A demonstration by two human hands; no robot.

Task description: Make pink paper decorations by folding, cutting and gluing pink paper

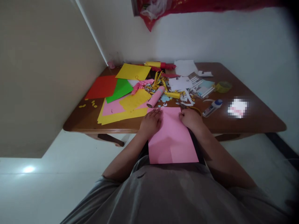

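Pink paper sheet (pixel 173 137) is front and center in the head view, far end on the table (pixel 261 119) and the rest sticking out past the front edge. Left hand (pixel 151 121) lies loose on its left side, not gripping anything, while the right hand (pixel 190 117) is curled at the right side, can't tell if it's actually pinching it. 1 pink tube (pixel 156 97) sits just beyond, glue bottle (pixel 212 108) off to the right.
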